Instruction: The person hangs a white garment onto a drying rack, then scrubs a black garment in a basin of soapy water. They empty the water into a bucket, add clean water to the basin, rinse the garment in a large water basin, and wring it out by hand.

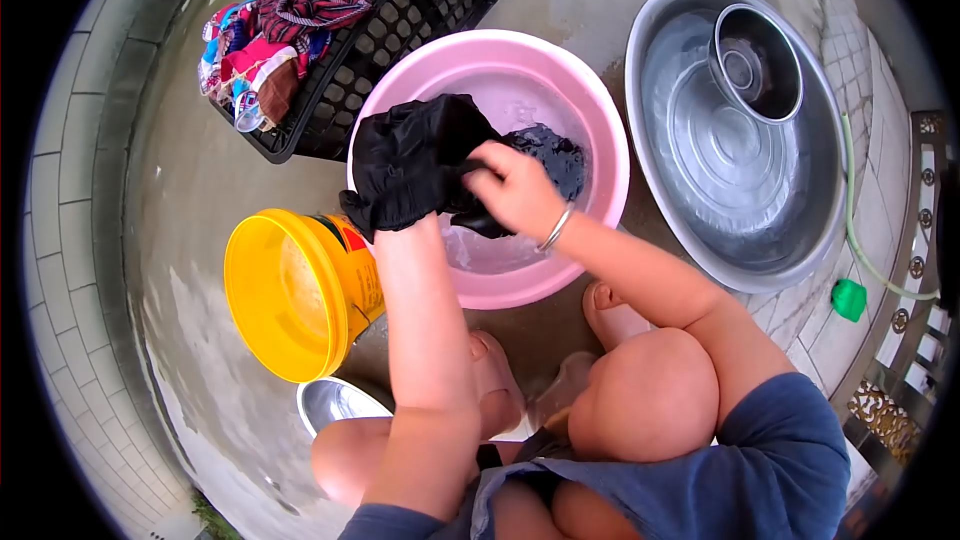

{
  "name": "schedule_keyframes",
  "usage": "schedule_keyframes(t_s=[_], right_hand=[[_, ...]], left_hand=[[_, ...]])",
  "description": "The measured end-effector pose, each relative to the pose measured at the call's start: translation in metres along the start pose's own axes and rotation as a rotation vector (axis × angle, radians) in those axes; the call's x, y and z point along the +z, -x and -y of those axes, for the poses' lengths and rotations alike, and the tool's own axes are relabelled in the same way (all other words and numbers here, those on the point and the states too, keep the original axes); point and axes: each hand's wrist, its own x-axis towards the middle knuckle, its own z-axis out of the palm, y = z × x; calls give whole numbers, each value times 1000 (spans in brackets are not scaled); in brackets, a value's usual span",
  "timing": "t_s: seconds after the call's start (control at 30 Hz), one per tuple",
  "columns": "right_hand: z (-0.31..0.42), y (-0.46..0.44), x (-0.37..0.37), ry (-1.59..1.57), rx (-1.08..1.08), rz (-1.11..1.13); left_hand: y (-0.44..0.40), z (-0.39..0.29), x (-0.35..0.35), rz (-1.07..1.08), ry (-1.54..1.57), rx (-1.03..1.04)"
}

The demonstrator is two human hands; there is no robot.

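A black cloth (400, 155) hangs over the left part of a pink basin (590, 70) that holds water. My left forearm reaches up into this cloth, which covers my left hand, so its fingers are hidden. With curled, slightly blurred fingers, my right hand (515, 190) grips the right side of the cloth; a metal bangle circles that wrist. Another dark, wet piece of fabric (550, 155) lies in the water just beyond my right hand.
A black crate (365, 70) holding patterned clothes (310, 0) stands at the upper left. Left of the basin is a yellow bucket (335, 300), with a metal bowl (335, 402) below it. At right, a large metal tub (690, 170) contains a smaller pot (755, 65), beside a green hose (852, 190).
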Motion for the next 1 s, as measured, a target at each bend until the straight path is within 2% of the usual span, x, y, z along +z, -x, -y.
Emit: schedule_keyframes(t_s=[0.07,0.1,0.17,0.2,0.23,0.27,0.3,0.33,0.4,0.47,0.53,0.57,0.6,0.67,0.7,0.73,0.8,0.83,0.87,0.97,1.0], right_hand=[[2,-14,-27,-586,536,-3],[3,-20,-37,-548,521,23],[3,-29,-47,-506,569,16],[10,-34,-50,-506,570,16],[19,-39,-54,-599,686,20],[24,-43,-57,-692,800,22],[20,-47,-60,-737,802,87],[20,-48,-62,-737,802,85],[27,-50,-64,-864,833,180],[35,-53,-65,-821,847,169],[37,-57,-64,-828,774,221],[37,-58,-59,-792,788,201],[37,-58,-53,-691,768,209],[42,-53,-42,-513,724,150],[48,-52,-42,-535,713,184],[48,-52,-43,-534,709,189],[45,-53,-45,-564,744,172],[45,-51,-42,-577,696,180],[38,-46,-33,-545,611,174],[49,-29,-16,-428,574,355],[58,-25,-10,-404,545,374]], left_hand=[[-10,5,-21,120,-245,-58],[-23,-1,-32,227,429,-590],[-1,6,-40,330,-633,-206],[1,9,-48,383,-1378,-51],[-2,15,-52,551,-1705,-191],[0,18,-54,552,-1706,-192],[3,21,-56,413,-905,-559],[4,25,-58,237,-75,-821],[4,33,-69,297,-88,-778],[11,29,-60,353,-99,-735],[31,6,-12,181,-881,-684],[32,23,-13,194,-437,-532],[36,22,9,-173,54,-468],[14,25,-7,-248,404,-621],[13,22,-3,-414,421,-733],[16,29,-9,-412,448,-894],[41,34,2,-260,352,-959],[52,45,-6,26,559,-784],[61,42,9,-88,495,-615],[78,51,18,-124,356,-538],[80,49,24,-88,306,-735]])
